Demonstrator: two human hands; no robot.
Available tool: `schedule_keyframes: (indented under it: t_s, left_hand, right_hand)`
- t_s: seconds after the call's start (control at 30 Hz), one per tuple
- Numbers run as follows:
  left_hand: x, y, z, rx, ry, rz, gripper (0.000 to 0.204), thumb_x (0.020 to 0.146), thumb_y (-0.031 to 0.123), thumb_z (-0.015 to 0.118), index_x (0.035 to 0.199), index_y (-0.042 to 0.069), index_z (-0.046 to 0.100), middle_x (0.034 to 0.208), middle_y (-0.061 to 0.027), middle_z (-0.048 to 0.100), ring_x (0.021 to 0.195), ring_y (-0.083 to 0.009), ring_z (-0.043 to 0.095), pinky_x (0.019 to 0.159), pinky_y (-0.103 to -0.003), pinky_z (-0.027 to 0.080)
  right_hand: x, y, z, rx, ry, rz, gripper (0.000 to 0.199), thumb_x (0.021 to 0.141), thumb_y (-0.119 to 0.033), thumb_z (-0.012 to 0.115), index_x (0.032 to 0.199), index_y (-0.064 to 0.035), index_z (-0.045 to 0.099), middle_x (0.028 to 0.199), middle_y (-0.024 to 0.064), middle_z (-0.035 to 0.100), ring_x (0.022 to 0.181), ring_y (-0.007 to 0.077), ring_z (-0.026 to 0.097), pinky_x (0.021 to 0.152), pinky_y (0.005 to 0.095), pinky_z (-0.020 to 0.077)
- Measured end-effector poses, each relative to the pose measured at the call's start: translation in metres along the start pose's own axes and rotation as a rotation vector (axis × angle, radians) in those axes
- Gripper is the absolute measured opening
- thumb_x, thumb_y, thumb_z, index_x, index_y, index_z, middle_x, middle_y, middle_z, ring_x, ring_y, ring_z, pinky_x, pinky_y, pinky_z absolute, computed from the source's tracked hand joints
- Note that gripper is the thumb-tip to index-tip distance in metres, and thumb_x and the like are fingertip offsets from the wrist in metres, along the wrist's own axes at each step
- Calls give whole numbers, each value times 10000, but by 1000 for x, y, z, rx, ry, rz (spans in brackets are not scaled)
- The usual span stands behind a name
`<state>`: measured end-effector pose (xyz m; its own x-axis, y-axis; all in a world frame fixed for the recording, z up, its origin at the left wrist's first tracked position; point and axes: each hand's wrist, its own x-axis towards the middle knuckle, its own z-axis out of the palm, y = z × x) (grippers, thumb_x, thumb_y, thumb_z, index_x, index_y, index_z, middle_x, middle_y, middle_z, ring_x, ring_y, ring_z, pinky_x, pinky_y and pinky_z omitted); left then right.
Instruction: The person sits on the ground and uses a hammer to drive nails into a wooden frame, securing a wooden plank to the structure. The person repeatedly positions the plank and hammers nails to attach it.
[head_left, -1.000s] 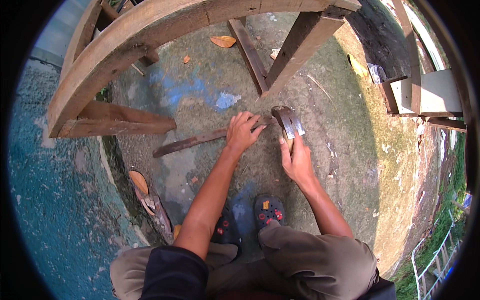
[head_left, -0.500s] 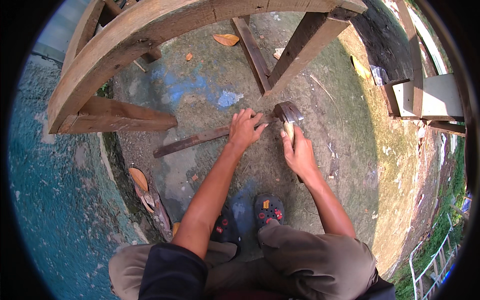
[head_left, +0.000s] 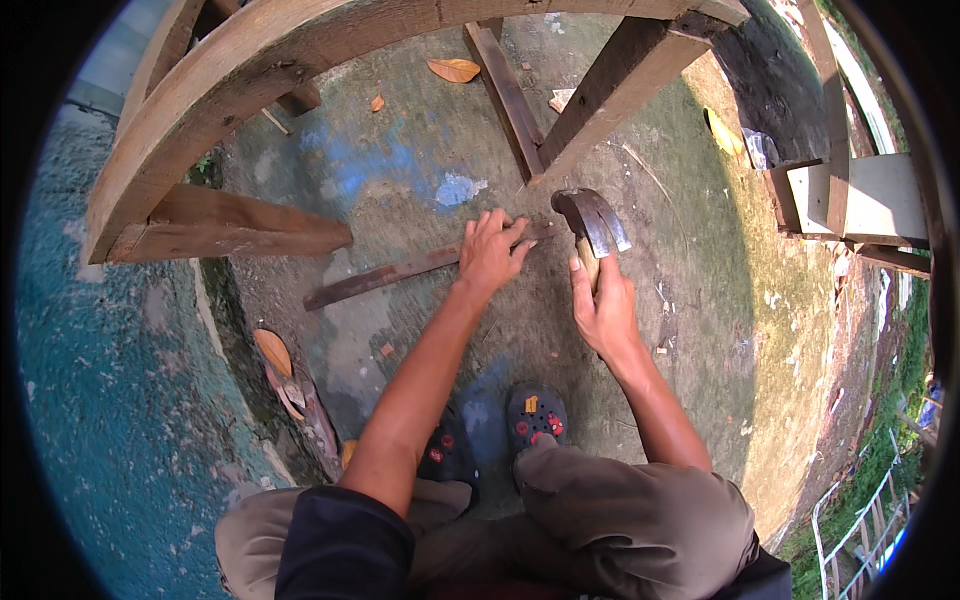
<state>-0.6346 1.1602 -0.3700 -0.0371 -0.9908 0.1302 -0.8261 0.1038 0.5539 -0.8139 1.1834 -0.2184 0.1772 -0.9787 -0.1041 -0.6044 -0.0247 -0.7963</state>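
My right hand [head_left: 606, 308] is wrapped round the pale wooden handle of a claw hammer [head_left: 592, 218]. The hammer's dark metal head is raised just right of the far end of a narrow wooden strip [head_left: 385, 282]. That strip lies slantwise on the concrete, and my left hand [head_left: 489, 250] grips it near this end, with thumb and fingers bent over it. Whether a nail sits between those fingertips is too small to tell.
A wooden frame with a curved top rail [head_left: 255, 75] and thick legs [head_left: 240, 225] stands ahead. On the left is a blue-green wall [head_left: 120, 380]. Dry leaves [head_left: 453, 70] lie on the concrete floor [head_left: 670, 420]. My clogs [head_left: 535, 413] are just below my hands.
The hammer has risen slightly and shifted right, its head now tilted with the claw toward me. My left hand stays on the strip.
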Motion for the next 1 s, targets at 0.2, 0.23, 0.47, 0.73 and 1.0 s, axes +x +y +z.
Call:
schedule_keyframes:
  t_s: [0.2, 0.23, 0.47, 0.73, 1.0]
  left_hand:
    - [0, 1, 1, -2, -5, 15, 403, 854, 311, 772, 1206, 122, 720, 1022, -50, 551, 1026, -241, 527, 878, -404, 397]
    - [-1, 0, 1, 0, -1, 14, 402, 853, 308, 773, 1204, 121, 720, 1021, -50, 551, 1023, -242, 528, 878, -404, 396]
    - [3, 4, 0, -21, -8, 5, 392, 853, 294, 770, 1200, 118, 720, 1038, -55, 562, 1039, -249, 534, 885, -403, 396]
    - [3, 4, -2, -6, 6, -8, 411, 844, 300, 772, 1205, 109, 723, 1048, -60, 576, 1046, -248, 545, 881, -408, 404]
    - [1, 0, -3, 12, 3, -9, 425, 848, 309, 770, 1228, 124, 719, 1062, -53, 583, 1059, -242, 546, 889, -410, 404]
  right_hand:
    - [11, 25, 8, -135, -75, 91, 354, 1026, -274, 535, 1211, 26, 505, 825, 358, 647, 835, 545, 647, 686, 549, 498]
    - [10, 23, 6, -89, -81, 151, 361, 1027, -287, 539, 1209, 23, 507, 835, 368, 645, 849, 547, 644, 695, 549, 498]
    - [12, 36, 8, -198, -110, 38, 341, 1021, -272, 544, 1169, 34, 509, 774, 347, 635, 785, 542, 642, 665, 552, 492]
    - [11, 31, 14, -188, -86, 32, 331, 1019, -277, 556, 1170, 16, 531, 761, 311, 636, 733, 495, 660, 625, 509, 481]
    - [9, 25, 9, -133, -105, 73, 347, 1007, -260, 572, 1197, 22, 503, 833, 360, 649, 826, 551, 644, 712, 576, 502]
